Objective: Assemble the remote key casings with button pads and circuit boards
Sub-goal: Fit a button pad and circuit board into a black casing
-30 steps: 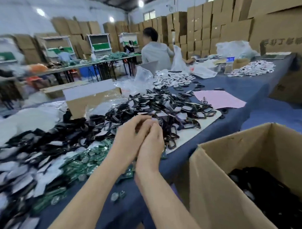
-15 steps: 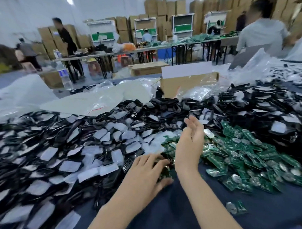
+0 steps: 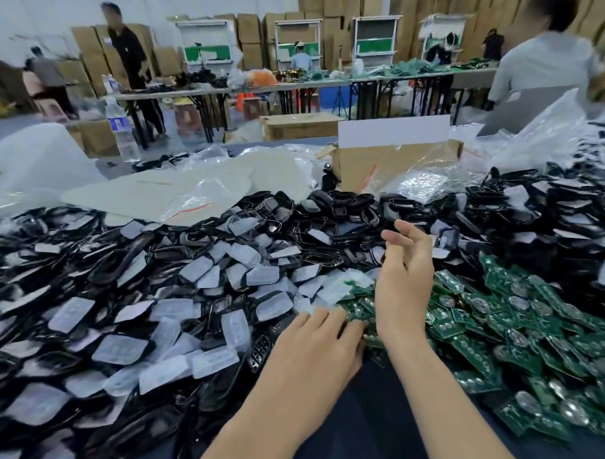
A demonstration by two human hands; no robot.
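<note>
**Left hand (image 3: 312, 359) laid on the boards, right hand (image 3: 404, 284) held above the heap**

The left hand is seen palm down at the near edge of the green circuit boards (image 3: 510, 328). Its fingers are stretched out and spread, and the fingertips are pressed onto the nearest boards. Its grip is apart, and nothing is seen clamped in it.

The right hand is raised just beside it, above the place where the boards meet the casings. The palm is turned to the left and the fingers are loosely curved. That grip is apart too, with nothing held.

The circuit boards are piled on the right half of the dark blue tabletop (image 3: 369, 426), many with a round silver disc showing. On the left, a wide heap of black casings (image 3: 348, 210) is spread across the tabletop. Pale translucent button pads (image 3: 206, 267) are scattered over and among them. The three sorts of parts are brought together right at the fingertips of the left hand.

Behind the heap, crumpled plastic bags (image 3: 176, 192) and an open cardboard box (image 3: 377, 165) are seen. A water bottle (image 3: 121, 131) is stood upright further back on the left. At the far right a person in a grey top (image 3: 545, 63) is seated with their back turned. Long tables, stacked cartons and other workers are made out beyond, blurred.
</note>
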